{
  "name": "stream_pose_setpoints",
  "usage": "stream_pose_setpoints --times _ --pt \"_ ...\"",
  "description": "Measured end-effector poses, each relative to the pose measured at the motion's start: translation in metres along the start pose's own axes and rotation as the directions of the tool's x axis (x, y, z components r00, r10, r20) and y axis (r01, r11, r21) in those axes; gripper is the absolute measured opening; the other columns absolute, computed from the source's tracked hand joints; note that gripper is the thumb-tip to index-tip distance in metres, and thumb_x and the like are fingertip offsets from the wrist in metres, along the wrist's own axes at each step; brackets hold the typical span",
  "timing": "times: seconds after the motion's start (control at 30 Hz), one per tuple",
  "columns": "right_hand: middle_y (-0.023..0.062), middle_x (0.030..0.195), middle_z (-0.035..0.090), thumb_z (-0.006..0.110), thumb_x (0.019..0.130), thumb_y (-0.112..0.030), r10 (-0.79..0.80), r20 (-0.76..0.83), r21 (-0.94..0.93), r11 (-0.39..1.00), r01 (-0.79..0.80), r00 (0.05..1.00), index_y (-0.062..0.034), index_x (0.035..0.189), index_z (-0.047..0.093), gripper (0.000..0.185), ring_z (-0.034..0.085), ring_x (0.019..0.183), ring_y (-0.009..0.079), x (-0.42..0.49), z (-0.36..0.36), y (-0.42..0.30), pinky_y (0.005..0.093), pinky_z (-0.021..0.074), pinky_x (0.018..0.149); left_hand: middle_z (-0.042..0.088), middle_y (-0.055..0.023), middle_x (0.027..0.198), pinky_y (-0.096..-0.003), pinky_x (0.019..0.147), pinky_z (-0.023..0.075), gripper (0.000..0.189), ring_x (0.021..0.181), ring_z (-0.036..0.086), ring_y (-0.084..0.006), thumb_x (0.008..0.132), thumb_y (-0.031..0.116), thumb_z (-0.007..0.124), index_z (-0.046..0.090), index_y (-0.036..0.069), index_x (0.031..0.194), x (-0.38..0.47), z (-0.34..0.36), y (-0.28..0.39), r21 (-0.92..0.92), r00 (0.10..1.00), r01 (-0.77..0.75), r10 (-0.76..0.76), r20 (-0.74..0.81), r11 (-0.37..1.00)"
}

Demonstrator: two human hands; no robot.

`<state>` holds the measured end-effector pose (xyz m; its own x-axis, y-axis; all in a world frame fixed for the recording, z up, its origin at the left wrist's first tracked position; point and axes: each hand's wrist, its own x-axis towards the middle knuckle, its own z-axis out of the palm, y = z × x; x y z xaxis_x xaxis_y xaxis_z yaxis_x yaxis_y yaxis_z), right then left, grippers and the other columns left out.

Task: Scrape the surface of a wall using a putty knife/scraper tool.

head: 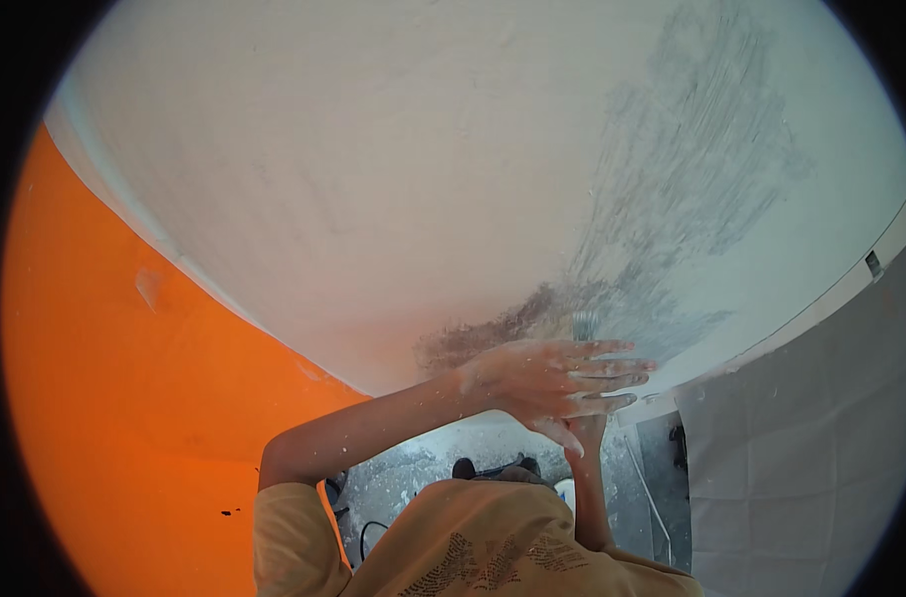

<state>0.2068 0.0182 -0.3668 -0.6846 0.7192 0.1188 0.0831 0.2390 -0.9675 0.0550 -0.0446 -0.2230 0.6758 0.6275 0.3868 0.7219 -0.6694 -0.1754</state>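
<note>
My left hand reaches across from the left, its back towards me, fingers spread and pointing right, with whitish dust on the skin. It holds nothing that shows. Behind it, my right hand is mostly hidden; only the wrist area and forearm show. Just above my left hand, a small greyish, bristle-like tool end stands out, blurred, in line with my right forearm; its grip is hidden. Both hands are before a large pale wall surface with rough grey streaks and a darker brownish patch beside the hands.
An orange wall borders the pale surface on the left. A grey creased sheet or panel is at the right, near a small dark fitting on the edge strip. Below are a spattered floor, dark shoes and a black cable.
</note>
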Motion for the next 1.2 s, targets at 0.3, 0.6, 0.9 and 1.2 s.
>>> stream_pose_setpoints --times 0.3,0.6,0.9,1.2 --pt "0.0143 0.116 0.055 0.059 0.091 -0.026 0.037 0.028 0.024 0.999 -0.038 0.999 -0.0060 0.128 0.046 0.044 0.058 0.101 0.0277 0.006 -0.003 0.001 0.0396 0.0469 0.080 0.030 -0.0139 0.151 -0.0452 0.119 0.0162 0.077 0.144 0.020 -0.0276 0.084 0.066 0.049 0.050 0.006 0.131 -0.008 0.014 0.013 -0.013 0.998 0.021 -0.022 -0.051 1.000" --pt "0.0161 0.119 0.053 0.061 0.089 -0.023 0.040 0.052 0.055 0.998 -0.043 0.998 -0.0081 0.131 0.045 0.047 0.057 0.105 0.0313 0.013 -0.014 0.017 0.0401 0.0463 0.085 0.032 -0.0131 0.150 -0.0449 0.119 0.0146 0.073 0.143 0.019 -0.0281 0.085 0.064 0.049 0.051 0.006 0.130 0.000 0.018 0.015 -0.024 0.999 0.032 -0.033 -0.034 0.999" --pt "0.0116 0.115 0.053 0.050 0.097 -0.029 -0.182 0.080 -0.288 0.937 0.198 0.980 -0.0034 0.125 0.049 0.038 0.054 0.109 0.0188 0.012 -0.021 -0.010 0.0382 0.0439 0.091 0.033 -0.0150 0.149 -0.0445 0.119 0.0150 0.071 0.142 0.023 -0.0303 0.085 0.061 0.050 0.052 0.004 0.128 -0.017 0.013 0.029 -0.024 0.997 0.079 -0.080 -0.010 0.997" --pt "0.0053 0.092 0.061 0.047 0.097 -0.037 -0.068 -0.008 -0.307 0.950 0.062 0.998 -0.0066 0.113 0.055 0.035 0.059 0.078 0.0164 0.013 -0.015 -0.027 0.0314 0.0479 0.062 0.040 -0.0132 0.145 -0.0457 0.118 0.0191 0.069 0.139 0.031 -0.0273 0.085 0.060 0.050 0.050 0.005 0.128 -0.006 0.003 0.034 0.084 0.997 0.076 -0.072 -0.041 0.994"
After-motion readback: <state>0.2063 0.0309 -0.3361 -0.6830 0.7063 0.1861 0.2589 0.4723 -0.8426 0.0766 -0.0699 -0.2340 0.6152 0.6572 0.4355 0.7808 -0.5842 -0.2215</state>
